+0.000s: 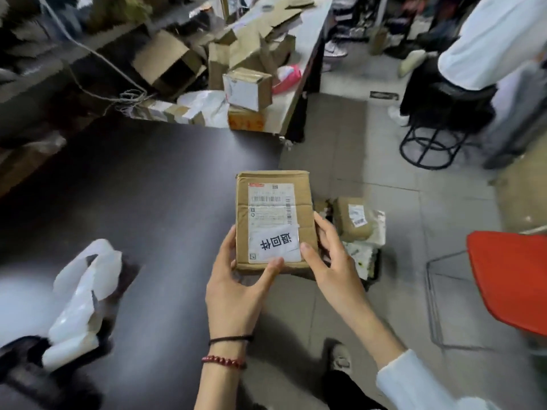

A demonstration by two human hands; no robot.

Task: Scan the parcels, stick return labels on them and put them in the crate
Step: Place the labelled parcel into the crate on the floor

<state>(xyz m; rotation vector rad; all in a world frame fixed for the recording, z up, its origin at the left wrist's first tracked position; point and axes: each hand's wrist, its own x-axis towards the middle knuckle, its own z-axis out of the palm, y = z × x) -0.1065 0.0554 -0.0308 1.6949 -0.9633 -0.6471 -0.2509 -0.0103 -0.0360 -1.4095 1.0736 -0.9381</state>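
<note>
Holding the parcel flat-side up at the centre of the frame, the person grips it from both sides, just off the right edge of the dark worktop and above the tiled floor. The white return label, with bold black characters, already lies across the lower part of the shipping label. The left hand wraps its fingers round the left edge, with its thumb pressed on the label's lower border. The right hand curls its fingers round the right edge and sets its thumb on the label's lower right corner. Judging by this, the sticking step is being finished, with both thumbs smoothing the label down. What looks like a dark crate sits on the floor just right of the parcel, holding a brown parcel and pale plastic mailers. The next move probably calls for swinging the parcel right and down, then lowering it onto that pile. A crumpled white bag lies on the worktop at lower left, and a red seat shows at lower right.
</note>
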